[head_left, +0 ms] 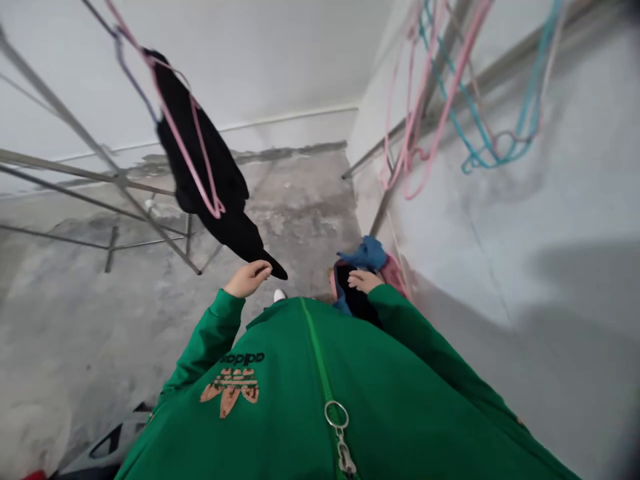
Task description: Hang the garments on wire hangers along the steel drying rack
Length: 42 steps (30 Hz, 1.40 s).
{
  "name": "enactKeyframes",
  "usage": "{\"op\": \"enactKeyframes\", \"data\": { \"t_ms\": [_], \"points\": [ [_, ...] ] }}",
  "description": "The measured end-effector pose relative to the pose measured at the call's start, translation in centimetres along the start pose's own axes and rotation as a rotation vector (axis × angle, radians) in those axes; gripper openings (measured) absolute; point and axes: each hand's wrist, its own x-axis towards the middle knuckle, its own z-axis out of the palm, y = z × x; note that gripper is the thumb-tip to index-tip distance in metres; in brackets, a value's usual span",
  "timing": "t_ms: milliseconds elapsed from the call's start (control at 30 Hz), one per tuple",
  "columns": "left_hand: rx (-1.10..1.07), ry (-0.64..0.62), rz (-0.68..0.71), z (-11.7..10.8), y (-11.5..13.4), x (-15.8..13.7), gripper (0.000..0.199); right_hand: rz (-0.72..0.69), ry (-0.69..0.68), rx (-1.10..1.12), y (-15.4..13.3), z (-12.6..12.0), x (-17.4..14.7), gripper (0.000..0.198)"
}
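Head view: left hand (249, 278) pinches black cloth (224, 179) at eleven o'clock.
Looks soft and light, easy to hold by its tip; right hand (367, 281): can't tell its grip.

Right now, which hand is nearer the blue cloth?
Right. The right hand is just this side of the blue cloth; the left hand is off to the left, at the tapered end of the black garment.

Upside-down black "adidas" lettering (243, 359); trefoil logo (231, 392); on green jacket (283, 417)
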Motion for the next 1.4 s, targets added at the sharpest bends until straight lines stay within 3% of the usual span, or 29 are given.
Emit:
{"op": "enactKeyframes", "data": {
  "t_ms": [67, 133, 200, 300, 433, 533, 600, 700, 833, 933, 1033, 1233, 1400],
  "points": [
    [0.047, 0.176, -0.047, -2.6, -0.7, -1.3, 0.039, -0.016, -0.120, 0.038, -1.8, 1.5, 2.2, 0.018],
    [0.096, 0.342, -0.078, -5.1, -1.1, -2.5, 0.038, -0.037, -0.187, 0.096, -4.8, 1.8, 4.9, 0.028],
    [0.121, 0.462, -0.090, -7.1, -1.3, -3.4, 0.036, -0.105, -0.216, 0.226, -9.6, 1.0, 7.7, 0.046],
    [0.097, 0.592, -0.052, -9.5, -1.2, -3.7, 0.034, -0.371, -0.177, 0.410, -19.2, -0.9, 11.6, 0.059],
    [0.065, 0.704, 0.133, -12.8, -0.2, -1.7, 0.033, -0.620, -0.113, 0.318, -30.6, -0.6, 16.0, 0.068],
    [0.108, 0.781, 0.340, -15.2, 1.3, 1.6, 0.034, -0.615, -0.103, 0.165, -34.4, 2.1, 18.4, 0.057],
    [0.080, 0.758, 0.459, -16.2, 2.3, 4.3, 0.042, -0.606, -0.103, 0.145, -34.9, 3.9, 19.1, 0.045],
    [-0.029, 0.607, 0.557, -16.3, 3.6, 8.0, 0.067, -0.606, -0.068, 0.255, -34.2, 5.5, 18.9, 0.033],
    [-0.099, 0.582, 0.507, -15.2, 4.9, 10.3, 0.080, -0.452, -0.016, 0.564, -33.4, 5.0, 17.4, 0.029],
    [-0.133, 0.586, 0.454, -15.4, 5.5, 9.8, 0.060, -0.306, -0.029, 0.809, -33.0, 2.7, 16.4, 0.032],
    [-0.132, 0.534, 0.421, -16.7, 5.7, 8.6, 0.040, -0.239, 0.100, 0.904, -32.3, -0.7, 15.3, 0.038],
    [-0.188, 0.437, 0.357, -18.3, 5.4, 7.3, 0.040, -0.144, 0.383, 0.916, -30.3, -7.2, 13.8, 0.028],
    [-0.171, 0.457, 0.333, -18.6, 5.1, 6.8, 0.041, -0.109, 0.555, 0.855, -28.6, -10.6, 14.4, 0.015]
  ]
}}
